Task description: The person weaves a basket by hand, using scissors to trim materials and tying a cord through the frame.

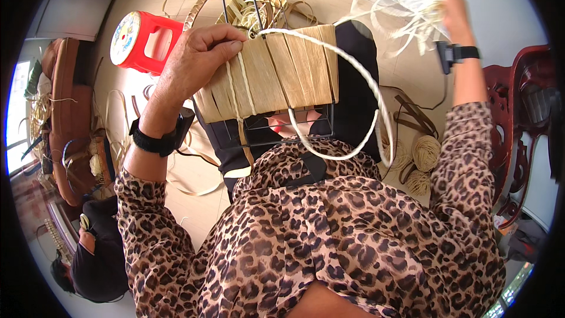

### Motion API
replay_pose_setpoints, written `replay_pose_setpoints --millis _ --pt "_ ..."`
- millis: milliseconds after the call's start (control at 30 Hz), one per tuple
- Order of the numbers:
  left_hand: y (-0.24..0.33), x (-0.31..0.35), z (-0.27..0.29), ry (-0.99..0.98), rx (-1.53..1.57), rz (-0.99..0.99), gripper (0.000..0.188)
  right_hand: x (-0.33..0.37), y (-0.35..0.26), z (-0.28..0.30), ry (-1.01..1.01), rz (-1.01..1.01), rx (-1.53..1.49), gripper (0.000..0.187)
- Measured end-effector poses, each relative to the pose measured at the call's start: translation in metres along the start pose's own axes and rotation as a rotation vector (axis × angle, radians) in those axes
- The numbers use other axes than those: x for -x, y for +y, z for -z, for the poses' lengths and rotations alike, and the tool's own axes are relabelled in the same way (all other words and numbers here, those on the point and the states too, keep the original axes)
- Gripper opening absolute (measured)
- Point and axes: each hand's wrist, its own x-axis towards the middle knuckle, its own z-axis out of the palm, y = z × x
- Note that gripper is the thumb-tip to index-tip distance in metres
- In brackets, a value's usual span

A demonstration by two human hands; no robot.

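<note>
On my lap rests a basket (268, 76) with a black wire frame, its side covered in broad tan strips. My left hand (206, 53) is closed over its upper left corner, thumb pressed against the strips near the rim. A white twisted cord (353, 59) runs from the rim, bows out to the right and loops back to the basket's lower part. High at the right, my right hand (453, 15) is raised well apart from the basket and closed on a loose bundle of pale strands (421, 9). Motion smears the bundle and fingers.
A red stool (159, 41) with a patterned white top stands beyond my left hand. Balls of cord (425, 153) lie on the floor at right, beside a carved dark red chair (509, 106). Another person (100, 253) in dark clothes is at lower left. Loose strips (197, 185) lie about.
</note>
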Motion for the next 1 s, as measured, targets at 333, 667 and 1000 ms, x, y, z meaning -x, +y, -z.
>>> replay_pose_setpoints --millis 333,667,1000 --pt "-0.02 0.0 0.005 0.033 -0.073 -0.055 0.017 -0.03 0.069 0.379 0.079 -0.358 1.444 0.051" --pt "-0.006 -0.003 0.006 -0.029 -0.103 -0.071 0.016 0.052 0.013 0.147 0.106 -0.378 0.25 0.04" --pt "-0.007 0.003 0.003 0.002 -0.027 -0.011 0.016 0.141 -0.1 -0.12 -0.446 0.319 0.807 0.067"
